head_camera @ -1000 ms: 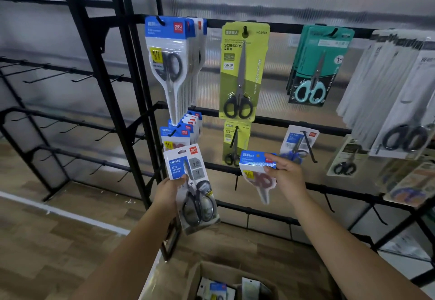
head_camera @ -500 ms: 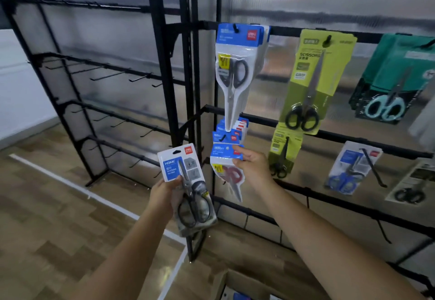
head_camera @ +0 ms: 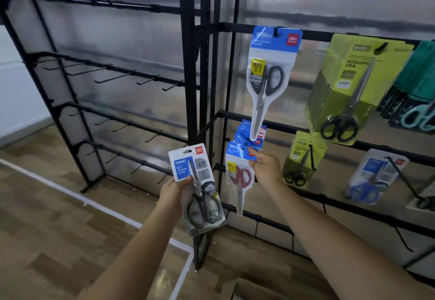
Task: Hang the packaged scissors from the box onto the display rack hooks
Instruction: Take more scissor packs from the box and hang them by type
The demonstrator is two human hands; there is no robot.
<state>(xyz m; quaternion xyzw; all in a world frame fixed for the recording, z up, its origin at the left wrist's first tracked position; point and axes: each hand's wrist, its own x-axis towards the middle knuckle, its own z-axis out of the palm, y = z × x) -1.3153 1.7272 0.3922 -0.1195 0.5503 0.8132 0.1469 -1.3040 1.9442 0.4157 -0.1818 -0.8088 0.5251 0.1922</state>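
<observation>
Head view: two hands hold scissor packs in front of the black display rack [head_camera: 204,116].

The left hand [head_camera: 175,192] grips a white HOME scissors pack [head_camera: 196,191] by its left edge, fingers curled round it, just left of the rack's upright post. The right hand [head_camera: 266,168] pinches the blue header of a red-handled scissors pack [head_camera: 239,172] at the hook on the rack's second bar, in front of a row of blue-topped packs [head_camera: 253,135]. Above hangs a long blue-topped pack [head_camera: 267,81]; green packs [head_camera: 348,88] hang to its right. A cardboard box [head_camera: 249,291] sits below the rack.
</observation>
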